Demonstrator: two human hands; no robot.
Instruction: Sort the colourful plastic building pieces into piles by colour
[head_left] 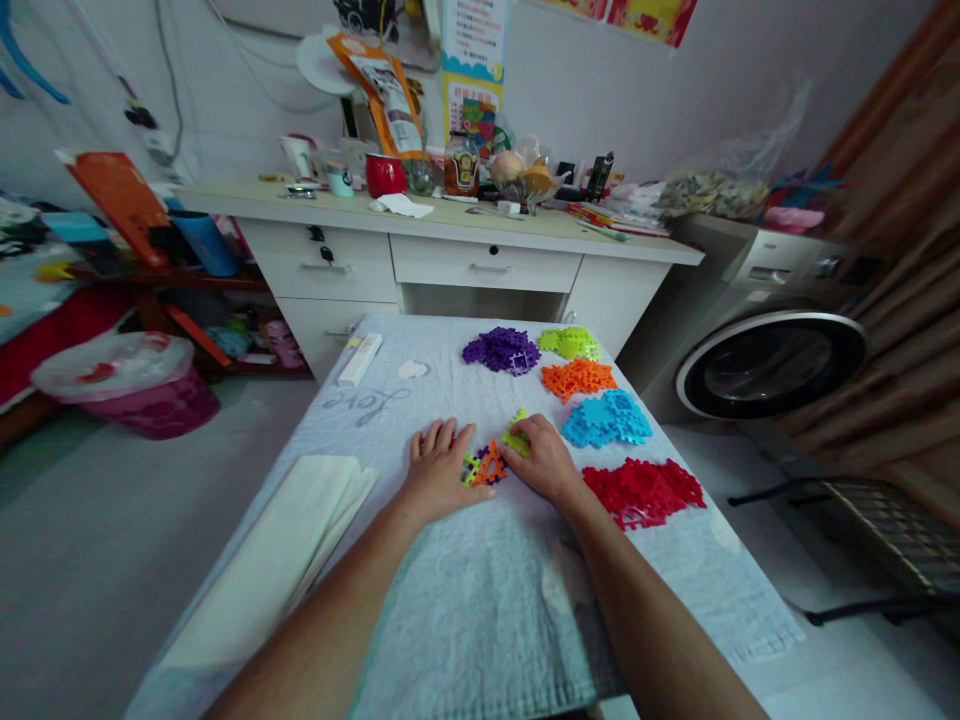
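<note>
The left hand [439, 472] lies spread, palm down, over linked plastic pieces [491, 465], while the right hand [546, 458], fingers curled, pinches a lime-green piece [514, 440] beside them.

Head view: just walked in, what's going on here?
A person at a cloth-covered table is handling small plastic pieces. The left hand lies over part of a small cluster showing orange, purple and yellow-green; the right hand, just beside it, has yellow-green plastic at its fingers. Whether that is joined to the cluster can't be told. Beyond the hands lie a purple pile and a yellow-green pile; orange, blue and red piles lie toward the right.
</note>
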